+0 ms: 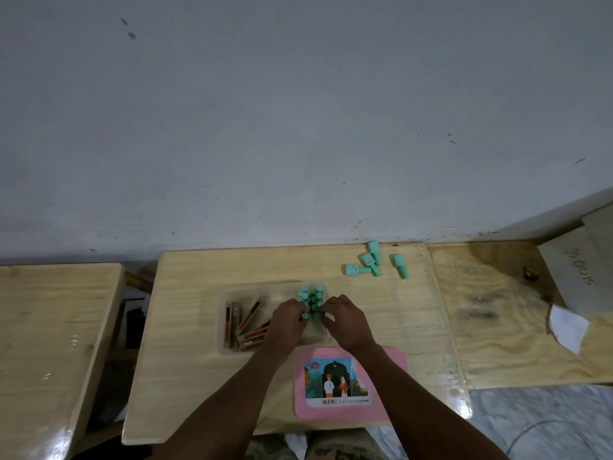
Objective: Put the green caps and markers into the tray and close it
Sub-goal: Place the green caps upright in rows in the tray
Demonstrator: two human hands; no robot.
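Note:
A clear tray [229, 295] sits mid-table. Its right part holds several upright green caps [311, 295]; its left part holds several dark red markers [247, 322]. My left hand [287, 322] pinches a green cap at the near end of the cluster. My right hand [345, 322] has its fingertips curled on a cap at the cluster's right side. Several more green caps [373, 262] lie loose at the table's back right, and one [400, 274] lies apart from them. The pink lid [388, 383] with a picture label lies flat near the front edge, partly under my right forearm.
A second wooden table [49, 327] stands to the left across a gap. To the right a wooden board [517, 313] carries a grey box [577, 260] and a white paper scrap [567, 328]. A grey wall rises behind.

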